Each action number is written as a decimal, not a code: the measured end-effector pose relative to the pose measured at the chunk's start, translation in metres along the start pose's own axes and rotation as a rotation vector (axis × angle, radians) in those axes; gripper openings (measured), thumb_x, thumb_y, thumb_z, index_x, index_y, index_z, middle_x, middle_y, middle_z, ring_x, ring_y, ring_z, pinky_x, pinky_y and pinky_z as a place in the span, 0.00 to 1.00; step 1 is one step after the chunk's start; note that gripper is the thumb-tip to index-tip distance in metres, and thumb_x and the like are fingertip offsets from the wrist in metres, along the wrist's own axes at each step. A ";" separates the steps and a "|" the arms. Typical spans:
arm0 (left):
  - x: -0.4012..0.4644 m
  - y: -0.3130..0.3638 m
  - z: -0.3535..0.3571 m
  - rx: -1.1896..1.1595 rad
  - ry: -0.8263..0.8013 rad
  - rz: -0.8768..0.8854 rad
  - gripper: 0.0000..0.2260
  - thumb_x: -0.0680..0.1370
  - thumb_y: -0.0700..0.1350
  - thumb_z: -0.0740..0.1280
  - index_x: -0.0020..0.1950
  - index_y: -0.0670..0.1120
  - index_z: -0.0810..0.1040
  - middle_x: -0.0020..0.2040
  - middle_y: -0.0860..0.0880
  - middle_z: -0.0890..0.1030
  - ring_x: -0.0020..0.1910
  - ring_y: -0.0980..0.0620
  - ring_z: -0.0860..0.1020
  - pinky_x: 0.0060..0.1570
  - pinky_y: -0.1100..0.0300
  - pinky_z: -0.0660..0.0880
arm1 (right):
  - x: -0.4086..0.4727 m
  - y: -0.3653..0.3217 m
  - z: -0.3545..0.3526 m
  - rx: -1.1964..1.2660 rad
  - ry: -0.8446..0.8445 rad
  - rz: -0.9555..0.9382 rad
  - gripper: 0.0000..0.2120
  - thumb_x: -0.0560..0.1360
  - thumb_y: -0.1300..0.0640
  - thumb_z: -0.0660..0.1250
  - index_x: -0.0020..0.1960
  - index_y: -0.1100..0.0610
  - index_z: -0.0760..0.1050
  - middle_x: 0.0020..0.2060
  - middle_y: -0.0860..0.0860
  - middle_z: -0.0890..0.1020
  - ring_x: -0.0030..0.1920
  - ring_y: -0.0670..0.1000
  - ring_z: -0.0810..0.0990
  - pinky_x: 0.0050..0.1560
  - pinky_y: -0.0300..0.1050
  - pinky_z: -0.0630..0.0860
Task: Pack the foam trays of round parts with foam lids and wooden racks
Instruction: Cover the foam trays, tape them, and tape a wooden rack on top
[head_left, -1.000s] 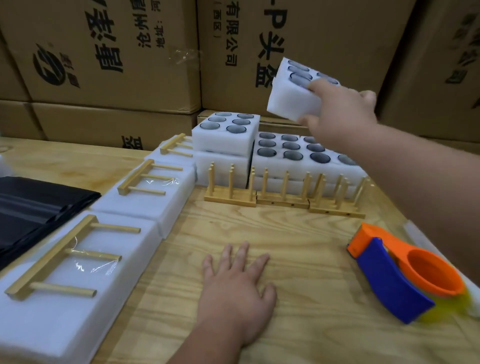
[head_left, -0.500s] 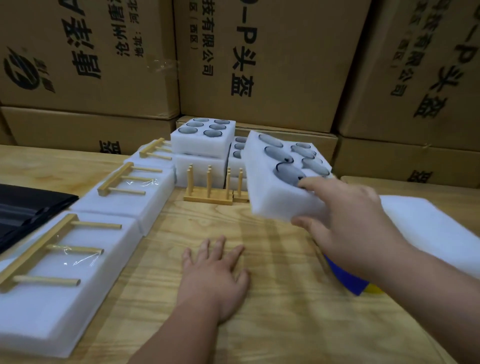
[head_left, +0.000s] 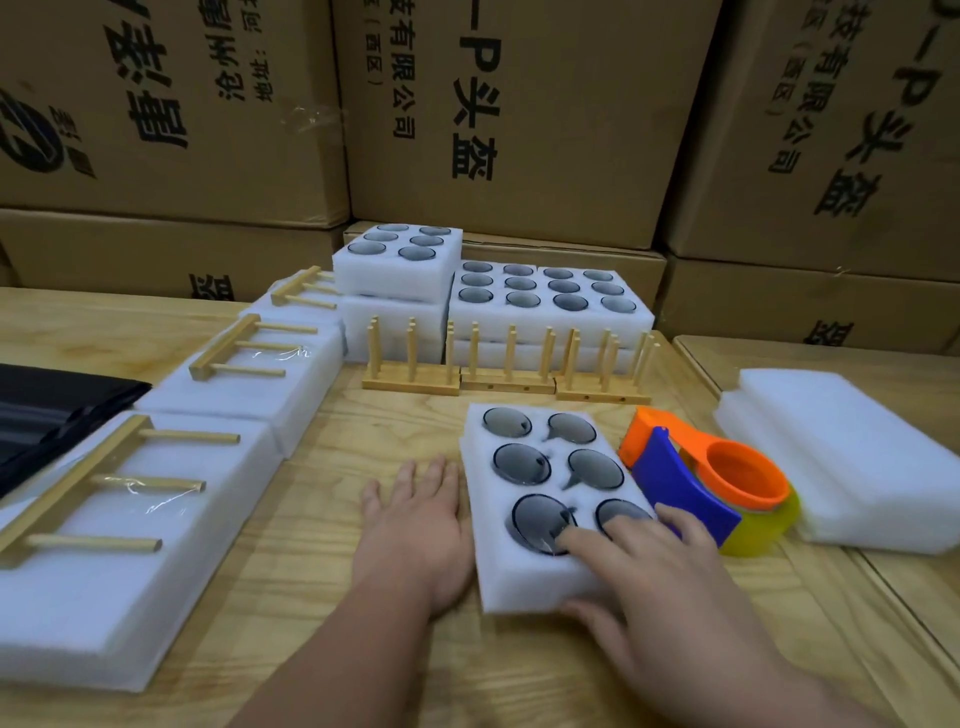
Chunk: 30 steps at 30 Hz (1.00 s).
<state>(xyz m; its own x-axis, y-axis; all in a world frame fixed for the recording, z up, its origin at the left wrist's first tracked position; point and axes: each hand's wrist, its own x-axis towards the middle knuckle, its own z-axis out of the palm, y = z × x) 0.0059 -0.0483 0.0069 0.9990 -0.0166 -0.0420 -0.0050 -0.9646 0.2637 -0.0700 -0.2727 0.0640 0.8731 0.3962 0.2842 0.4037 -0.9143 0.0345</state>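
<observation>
Foam tray (head_left: 524, 577) holding six round parts lies on bench (head_left: 332, 613); right hand (head_left: 660, 587) grips its near end, fingers on top, thumb seemingly below. Left hand (head_left: 415, 525) flat alongside. Three upright wooden racks (head_left: 506, 364) behind.

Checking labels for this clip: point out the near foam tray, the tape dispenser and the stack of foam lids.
Foam tray (head_left: 480, 525): head view, bare left rim.
Tape dispenser (head_left: 675, 475): head view, blue body.
Foam lids (head_left: 852, 457): head view, top sheet.

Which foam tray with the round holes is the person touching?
The six-hole foam tray lying alone on the table in front, beside the tape dispenser. The right hand grips its near end; the other trays sit stacked at the back.
</observation>
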 end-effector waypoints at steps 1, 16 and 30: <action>0.000 0.000 0.000 -0.002 0.000 0.001 0.27 0.84 0.56 0.43 0.84 0.54 0.48 0.84 0.58 0.46 0.83 0.51 0.43 0.78 0.39 0.41 | -0.002 0.000 0.005 -0.017 0.010 -0.009 0.23 0.64 0.39 0.76 0.56 0.41 0.79 0.38 0.44 0.77 0.41 0.52 0.82 0.60 0.53 0.67; 0.000 -0.001 -0.001 -0.082 0.050 -0.031 0.25 0.85 0.53 0.44 0.83 0.56 0.53 0.83 0.60 0.51 0.82 0.54 0.45 0.79 0.42 0.41 | 0.061 0.006 -0.013 0.301 0.044 0.058 0.29 0.75 0.31 0.52 0.71 0.42 0.71 0.63 0.41 0.79 0.65 0.46 0.75 0.61 0.48 0.71; -0.003 -0.001 -0.001 -0.081 0.073 -0.038 0.25 0.84 0.53 0.46 0.83 0.56 0.55 0.83 0.60 0.52 0.82 0.54 0.47 0.79 0.43 0.42 | 0.094 -0.001 0.029 0.194 -0.377 0.085 0.41 0.70 0.22 0.38 0.81 0.34 0.48 0.83 0.42 0.42 0.81 0.47 0.36 0.79 0.60 0.36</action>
<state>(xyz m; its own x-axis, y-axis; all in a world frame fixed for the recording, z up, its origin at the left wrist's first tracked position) 0.0032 -0.0472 0.0073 0.9990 0.0413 0.0165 0.0332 -0.9397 0.3405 0.0197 -0.2316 0.0629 0.9297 0.3564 -0.0932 0.3385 -0.9263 -0.1652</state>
